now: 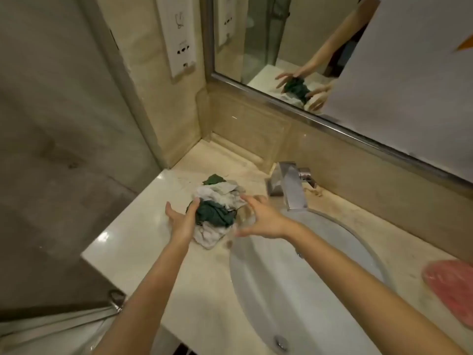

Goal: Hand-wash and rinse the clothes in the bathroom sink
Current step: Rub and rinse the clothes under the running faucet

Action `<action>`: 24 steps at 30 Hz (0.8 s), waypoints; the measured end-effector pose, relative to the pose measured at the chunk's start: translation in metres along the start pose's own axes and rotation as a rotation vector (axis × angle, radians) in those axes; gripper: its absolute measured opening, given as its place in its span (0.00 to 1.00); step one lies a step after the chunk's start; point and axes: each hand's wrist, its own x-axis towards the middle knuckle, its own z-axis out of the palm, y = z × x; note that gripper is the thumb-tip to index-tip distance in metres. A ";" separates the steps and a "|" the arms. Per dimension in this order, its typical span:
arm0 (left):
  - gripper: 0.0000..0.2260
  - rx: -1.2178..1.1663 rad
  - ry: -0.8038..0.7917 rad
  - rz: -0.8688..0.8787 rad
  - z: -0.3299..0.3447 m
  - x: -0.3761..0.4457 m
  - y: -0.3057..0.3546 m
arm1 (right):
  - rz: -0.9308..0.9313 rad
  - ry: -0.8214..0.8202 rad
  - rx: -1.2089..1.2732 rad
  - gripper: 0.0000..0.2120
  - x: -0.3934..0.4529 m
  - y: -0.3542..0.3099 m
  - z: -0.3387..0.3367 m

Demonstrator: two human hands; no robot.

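No words, brand names or numbers are showing legibly anywhere in this view. The only signs are appearing on the white wall panel (179, 34) beside the mirror (332, 60): a faint grey line pictogram is sitting near its top, too blurred to identify, and small dark socket-like marks are showing lower down with no lettering that can be made out. The same panel is repeating as a reflection in the mirror, equally unreadable. The faucet (291, 185) is carrying no visible logo.
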 end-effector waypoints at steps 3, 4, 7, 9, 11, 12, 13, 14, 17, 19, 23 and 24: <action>0.44 -0.123 -0.011 -0.051 0.001 0.016 -0.006 | 0.017 0.020 -0.006 0.60 0.030 -0.007 0.016; 0.46 -0.163 -0.035 -0.063 0.001 0.027 -0.012 | 0.012 0.035 -0.005 0.62 0.038 -0.012 0.020; 0.56 -0.235 -0.049 -0.143 0.005 0.077 -0.050 | 0.008 0.094 0.033 0.67 0.061 -0.012 0.029; 0.50 -0.286 -0.113 -0.217 0.003 0.046 -0.023 | 0.012 0.156 0.103 0.67 0.068 -0.008 0.027; 0.30 -0.312 -0.149 -0.212 0.005 0.012 0.007 | 0.002 0.143 0.220 0.57 0.068 -0.003 0.026; 0.29 -0.292 -0.174 -0.211 0.006 0.009 0.007 | -0.012 0.128 0.259 0.51 0.064 -0.002 0.027; 0.29 -0.256 -0.195 -0.219 0.006 0.006 0.005 | -0.038 0.132 0.292 0.47 0.059 0.000 0.029; 0.30 -0.232 -0.226 -0.235 0.007 0.008 -0.001 | -0.071 0.145 0.322 0.42 0.054 0.001 0.030; 0.30 -0.227 -0.242 -0.281 0.004 0.009 -0.012 | -0.193 0.169 0.332 0.33 0.038 0.004 0.035; 0.28 -0.258 -0.244 -0.311 0.005 0.005 -0.022 | -0.225 0.155 0.310 0.30 0.024 0.006 0.036; 0.27 -0.430 -0.331 -0.392 0.019 -0.025 -0.043 | -0.207 0.150 0.309 0.28 -0.011 0.014 0.040; 0.27 -0.475 -0.354 -0.424 0.025 -0.033 -0.050 | -0.184 0.157 0.305 0.28 -0.019 0.018 0.042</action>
